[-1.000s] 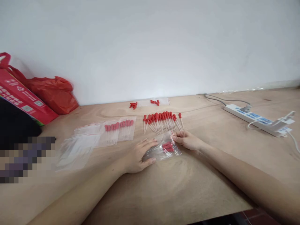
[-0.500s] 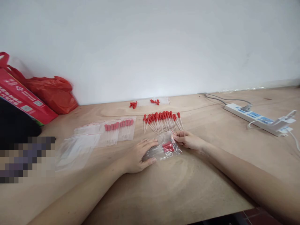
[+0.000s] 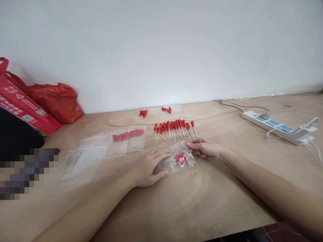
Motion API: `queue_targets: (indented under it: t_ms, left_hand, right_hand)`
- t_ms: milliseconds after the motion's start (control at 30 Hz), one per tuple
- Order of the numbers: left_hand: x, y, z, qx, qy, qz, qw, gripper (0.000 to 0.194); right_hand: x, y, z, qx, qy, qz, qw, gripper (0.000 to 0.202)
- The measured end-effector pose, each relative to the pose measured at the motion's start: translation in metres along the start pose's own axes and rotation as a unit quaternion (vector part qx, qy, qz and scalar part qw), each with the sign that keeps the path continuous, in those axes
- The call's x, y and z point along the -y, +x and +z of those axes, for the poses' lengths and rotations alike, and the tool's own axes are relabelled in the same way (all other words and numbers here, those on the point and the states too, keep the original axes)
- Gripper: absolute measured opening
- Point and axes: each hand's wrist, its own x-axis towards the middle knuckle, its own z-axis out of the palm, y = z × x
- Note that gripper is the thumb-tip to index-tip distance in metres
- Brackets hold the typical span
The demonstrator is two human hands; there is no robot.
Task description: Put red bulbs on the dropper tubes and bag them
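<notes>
A clear plastic zip bag [image 3: 174,168] lies on the wooden table, with several red-bulbed droppers [image 3: 181,158] inside it. My left hand [image 3: 148,169] rests flat on the bag's left end, thumb and fingers apart, covering the dropper tips. At the bag's upper right corner, my right hand [image 3: 202,148] pinches the edge between thumb and forefinger. Just beyond the bag is a row of loose droppers [image 3: 175,129], red bulbs pointing away from me. To the left lie two filled bags of droppers [image 3: 121,146], side by side.
Flat plastic bags [image 3: 83,161] overlap at the left. Loose red bulbs [image 3: 143,113] and another bag [image 3: 176,108] lie near the wall. A white power strip [image 3: 271,126] with plugs and cables is at right. Red carrier bags [image 3: 55,101] stand at far left.
My right hand has shifted slightly up and right along the bag's edge, its fingers still pinched. My left hand stays in place.
</notes>
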Motion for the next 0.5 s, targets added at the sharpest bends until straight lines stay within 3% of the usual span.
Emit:
queue_targets:
  t_ms: [67,100,133,200,233,300,500]
  left_hand:
    - [0.001,0.000,0.000,0.002,0.004,-0.003,1.000,0.048]
    - [0.001,0.000,0.000,0.003,0.005,-0.002,1.000,0.048]
    - [0.001,0.000,0.001,0.004,0.006,-0.001,1.000,0.048]
    - [0.001,-0.001,0.000,0.006,0.008,0.001,1.000,0.048]
    - [0.001,-0.001,0.000,0.006,0.007,0.001,1.000,0.048]
    - [0.001,-0.001,-0.001,0.007,0.006,-0.002,1.000,0.049]
    - [0.001,-0.001,-0.001,0.007,-0.005,0.003,1.000,0.046]
  right_hand:
    - [0.000,0.013,-0.015,-0.110,-0.088,-0.033,0.989,0.028]
    - [0.001,0.021,-0.023,-0.185,-0.149,-0.062,0.969,0.025]
    - [0.003,0.030,-0.032,-0.264,-0.214,-0.081,0.937,0.022]
    - [0.007,0.048,-0.047,-0.366,-0.322,-0.056,0.871,0.019]
    - [0.010,0.057,-0.053,-0.388,-0.356,-0.030,0.850,0.021]
    - [0.015,0.072,-0.059,-0.392,-0.390,0.012,0.833,0.025]
    - [0.022,0.093,-0.050,-0.349,-0.390,0.042,0.851,0.014]
